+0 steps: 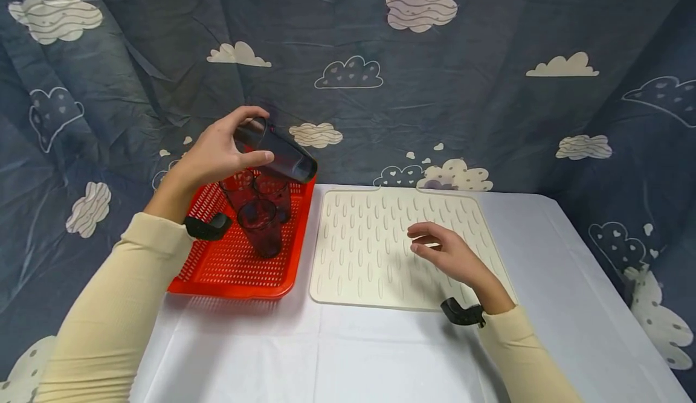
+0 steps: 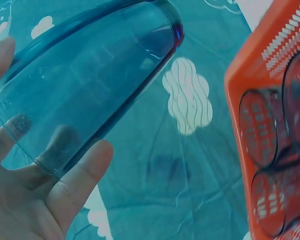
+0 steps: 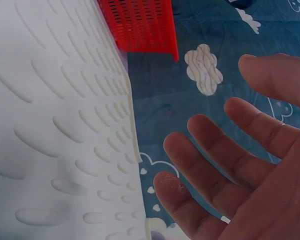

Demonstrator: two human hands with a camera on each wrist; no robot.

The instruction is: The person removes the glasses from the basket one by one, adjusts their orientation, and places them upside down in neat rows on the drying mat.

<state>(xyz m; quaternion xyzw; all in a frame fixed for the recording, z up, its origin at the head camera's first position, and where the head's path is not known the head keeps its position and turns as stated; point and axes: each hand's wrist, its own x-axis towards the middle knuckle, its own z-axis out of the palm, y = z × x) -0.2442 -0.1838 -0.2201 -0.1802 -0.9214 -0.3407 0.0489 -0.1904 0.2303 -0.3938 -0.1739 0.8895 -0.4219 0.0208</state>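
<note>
My left hand [image 1: 220, 149] grips a dark translucent tumbler [image 1: 277, 151] by its base and holds it tilted on its side above the red basket [image 1: 217, 264]. In the left wrist view the tumbler [image 2: 85, 75] looks blue, with my thumb and fingers [image 2: 75, 185] curled round its base. Three more dark tumblers [image 1: 261, 225] stand upright in the basket [image 2: 250, 100]. My right hand [image 1: 443, 255] hovers with relaxed, spread fingers [image 3: 225, 165] over the cream ribbed mat [image 1: 375, 240], holding nothing.
A white cloth [image 1: 337, 354] covers the table. A blue curtain with cloud prints [image 1: 418, 77] hangs close behind the basket and mat [image 3: 50, 125]. Black straps sit on both wrists.
</note>
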